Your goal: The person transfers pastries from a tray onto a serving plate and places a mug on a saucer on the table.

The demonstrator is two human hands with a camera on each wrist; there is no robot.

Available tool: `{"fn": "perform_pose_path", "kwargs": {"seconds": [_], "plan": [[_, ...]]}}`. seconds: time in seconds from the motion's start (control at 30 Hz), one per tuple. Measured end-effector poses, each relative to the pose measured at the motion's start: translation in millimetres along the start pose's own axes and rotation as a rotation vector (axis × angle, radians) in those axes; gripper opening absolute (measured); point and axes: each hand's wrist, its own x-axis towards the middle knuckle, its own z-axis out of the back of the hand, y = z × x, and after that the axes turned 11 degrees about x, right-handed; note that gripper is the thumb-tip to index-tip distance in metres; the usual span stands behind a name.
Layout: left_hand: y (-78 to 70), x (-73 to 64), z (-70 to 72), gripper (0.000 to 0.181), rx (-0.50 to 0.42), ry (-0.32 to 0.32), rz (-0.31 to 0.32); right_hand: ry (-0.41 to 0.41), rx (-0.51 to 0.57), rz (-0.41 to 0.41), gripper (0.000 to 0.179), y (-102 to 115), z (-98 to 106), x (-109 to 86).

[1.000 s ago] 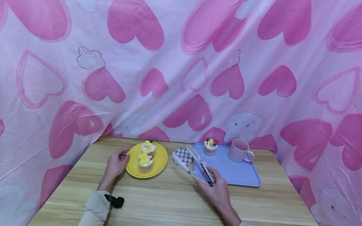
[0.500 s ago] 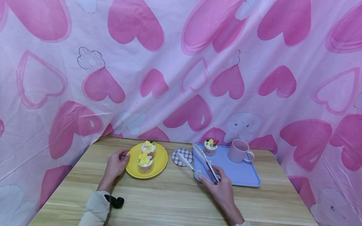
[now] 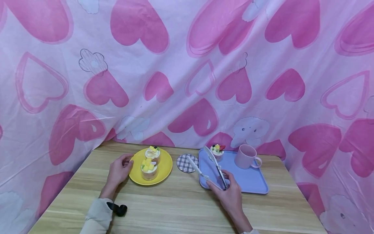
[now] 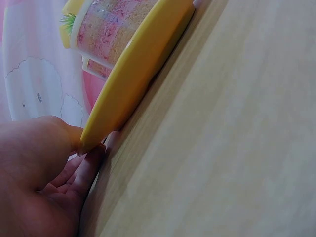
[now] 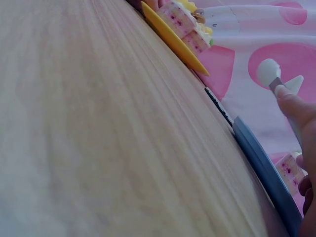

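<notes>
At the left, my left hand (image 3: 118, 170) pinches the rim of a yellow plate (image 3: 167, 169), thumb over the edge and fingers beneath it, as the left wrist view shows. On that plate stand two dessert cups, the front dessert cup (image 3: 149, 171) topped with yellow cubes and the rear dessert cup (image 3: 153, 153) partly behind it. My right hand (image 3: 229, 193) holds a pair of tongs (image 3: 217, 167) with spread arms over the left part of a blue tray (image 3: 245, 182). Just beyond one tong tip, a fruit-topped dessert cup (image 3: 218, 153) sits on the tray, partly covered by the tongs.
A pink mug (image 3: 246, 157) stands on the right side of the tray, its handle pointing right. Between plate and tray lies a round checked coaster (image 3: 185, 164). The wooden table (image 3: 163, 208) ends at a pink heart-patterned cloth (image 3: 187, 74) hanging behind.
My right hand has carried the tongs to the right, from over the coaster toward the dessert cup on the tray. The left hand and the plate have stayed put.
</notes>
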Motion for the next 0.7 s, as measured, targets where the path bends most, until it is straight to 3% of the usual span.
{"fn": "perform_pose_path", "kwargs": {"seconds": [0.7], "plan": [[0.8, -0.1, 0.5, 0.032, 0.007, 0.006, -0.004, -0.127, 0.068, -0.004, 0.078, -9.3, 14.0, 12.2]]}}
